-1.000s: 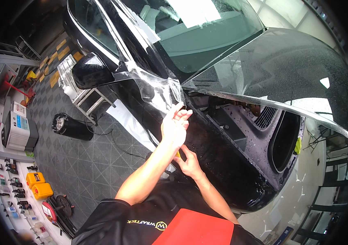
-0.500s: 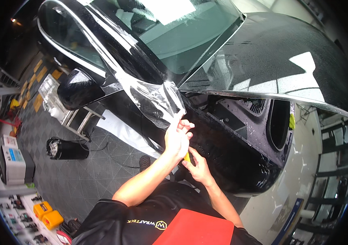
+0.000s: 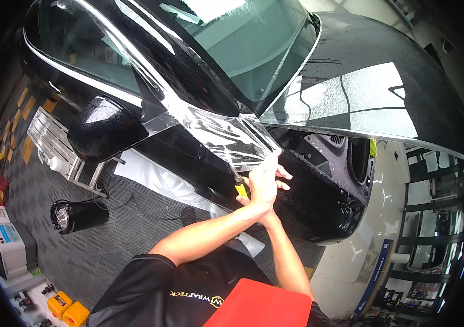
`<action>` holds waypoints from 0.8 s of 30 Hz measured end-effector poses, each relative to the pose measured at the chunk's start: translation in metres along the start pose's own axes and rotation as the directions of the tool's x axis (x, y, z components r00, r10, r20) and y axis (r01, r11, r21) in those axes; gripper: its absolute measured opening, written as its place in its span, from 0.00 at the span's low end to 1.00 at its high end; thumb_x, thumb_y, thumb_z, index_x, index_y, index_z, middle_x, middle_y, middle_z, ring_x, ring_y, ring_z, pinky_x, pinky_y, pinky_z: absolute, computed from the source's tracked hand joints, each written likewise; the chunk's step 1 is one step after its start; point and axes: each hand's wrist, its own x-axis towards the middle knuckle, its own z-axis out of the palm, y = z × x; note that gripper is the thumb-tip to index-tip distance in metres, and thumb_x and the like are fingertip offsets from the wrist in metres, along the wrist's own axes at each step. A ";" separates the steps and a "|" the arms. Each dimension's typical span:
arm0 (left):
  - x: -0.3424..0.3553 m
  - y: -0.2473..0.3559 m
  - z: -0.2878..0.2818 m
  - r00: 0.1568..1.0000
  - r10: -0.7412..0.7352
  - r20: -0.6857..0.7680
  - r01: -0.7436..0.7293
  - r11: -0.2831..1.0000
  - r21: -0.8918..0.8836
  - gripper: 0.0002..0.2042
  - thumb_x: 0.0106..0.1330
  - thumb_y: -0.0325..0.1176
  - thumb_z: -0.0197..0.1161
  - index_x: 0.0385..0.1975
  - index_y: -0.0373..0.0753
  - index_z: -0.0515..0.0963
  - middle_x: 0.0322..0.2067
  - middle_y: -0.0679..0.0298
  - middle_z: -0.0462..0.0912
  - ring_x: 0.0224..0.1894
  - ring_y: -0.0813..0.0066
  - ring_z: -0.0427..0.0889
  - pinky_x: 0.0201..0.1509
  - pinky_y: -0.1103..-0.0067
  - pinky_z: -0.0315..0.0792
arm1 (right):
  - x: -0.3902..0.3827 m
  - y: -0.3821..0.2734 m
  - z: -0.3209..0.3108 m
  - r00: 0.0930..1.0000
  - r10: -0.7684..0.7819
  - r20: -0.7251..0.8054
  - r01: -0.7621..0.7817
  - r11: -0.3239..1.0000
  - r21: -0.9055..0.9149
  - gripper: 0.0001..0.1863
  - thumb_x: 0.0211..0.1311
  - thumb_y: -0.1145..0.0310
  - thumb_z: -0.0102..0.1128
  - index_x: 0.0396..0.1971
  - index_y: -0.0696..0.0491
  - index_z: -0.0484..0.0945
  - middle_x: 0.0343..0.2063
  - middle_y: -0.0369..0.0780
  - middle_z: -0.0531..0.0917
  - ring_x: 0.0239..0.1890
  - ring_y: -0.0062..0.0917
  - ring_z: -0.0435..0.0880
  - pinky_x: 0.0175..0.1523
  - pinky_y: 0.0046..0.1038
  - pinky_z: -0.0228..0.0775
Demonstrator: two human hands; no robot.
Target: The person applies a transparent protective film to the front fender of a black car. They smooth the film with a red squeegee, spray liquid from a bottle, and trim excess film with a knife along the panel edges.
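Note:
A sheet of clear film [image 3: 226, 136] hangs off the black car [image 3: 362, 98], from the windscreen pillar down to the open front wing area. My left hand [image 3: 265, 182] reaches up and pinches the film's lower corner, its fingers spread toward the dark wheel-arch cavity. Just left of that hand a yellow-handled tool [image 3: 240, 189] points up at the film's edge. My right hand [image 3: 267, 217] lies under my left one and is mostly hidden; it seems to grip the tool.
The black side mirror [image 3: 106, 131] juts out to the left. On the grey tiled floor lie a white sheet [image 3: 155, 180], a black cylindrical device [image 3: 76, 215] and a white metal rack [image 3: 57, 150]. Yellow cases [image 3: 68, 308] sit bottom left. A red flat thing [image 3: 264, 308] is at my chest.
My two hands have drawn together, the right one now tucked beneath the left at the film's lower corner. My head has moved closer and more over the car.

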 end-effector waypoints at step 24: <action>0.025 0.043 -0.118 0.906 0.014 -0.423 -0.152 0.943 -0.295 0.28 0.81 0.56 0.63 0.58 0.33 0.71 0.64 0.45 0.81 0.67 0.49 0.82 0.75 0.57 0.76 | 0.003 0.034 0.002 0.981 0.056 0.183 -0.114 0.940 0.322 0.35 0.68 0.67 0.77 0.73 0.58 0.76 0.60 0.49 0.90 0.63 0.29 0.88 0.68 0.33 0.77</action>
